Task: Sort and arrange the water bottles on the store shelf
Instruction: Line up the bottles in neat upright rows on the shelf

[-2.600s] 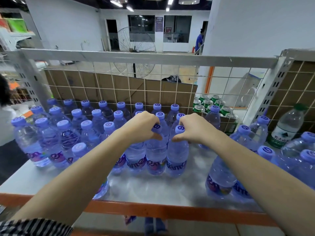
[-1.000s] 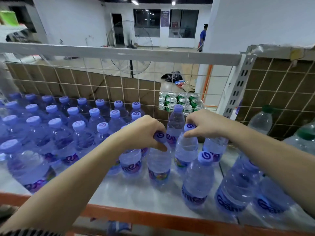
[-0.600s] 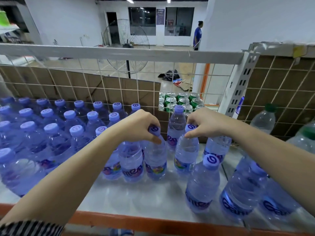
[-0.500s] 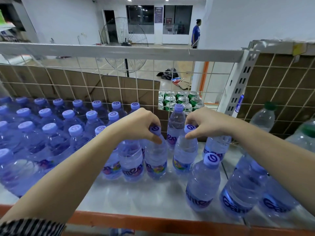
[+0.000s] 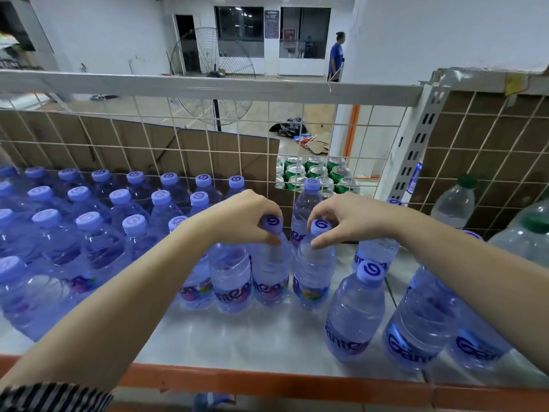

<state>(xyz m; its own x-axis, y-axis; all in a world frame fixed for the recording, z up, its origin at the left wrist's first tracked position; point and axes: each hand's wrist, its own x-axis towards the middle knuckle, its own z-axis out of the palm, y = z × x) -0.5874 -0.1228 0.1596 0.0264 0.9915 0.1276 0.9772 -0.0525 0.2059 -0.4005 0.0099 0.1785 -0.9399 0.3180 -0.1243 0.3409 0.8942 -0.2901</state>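
Note:
Several clear water bottles with purple caps and labels stand on a white shelf (image 5: pixel 225 331). Packed rows (image 5: pixel 89 221) fill the left half. My left hand (image 5: pixel 243 215) pinches the cap of one bottle (image 5: pixel 270 272) at the right end of the front row. My right hand (image 5: pixel 347 218) pinches the cap of the bottle (image 5: pixel 312 278) just right of it. The two bottles stand upright, close together. Another bottle (image 5: pixel 306 209) stands behind them, and a loose one (image 5: pixel 355 310) stands at the front right.
A wire mesh backed by cardboard (image 5: pixel 142 150) closes the shelf's rear. Green cans (image 5: pixel 315 173) sit behind the mesh. Two more purple bottles (image 5: pixel 421 322) stand under my right forearm. Green-capped bottles (image 5: pixel 457 200) stand at the far right. An orange rail (image 5: pixel 267 382) edges the front.
Both hands keep their pinch on the two caps. The right bottle has come a little closer to the left one; my view has shifted slightly.

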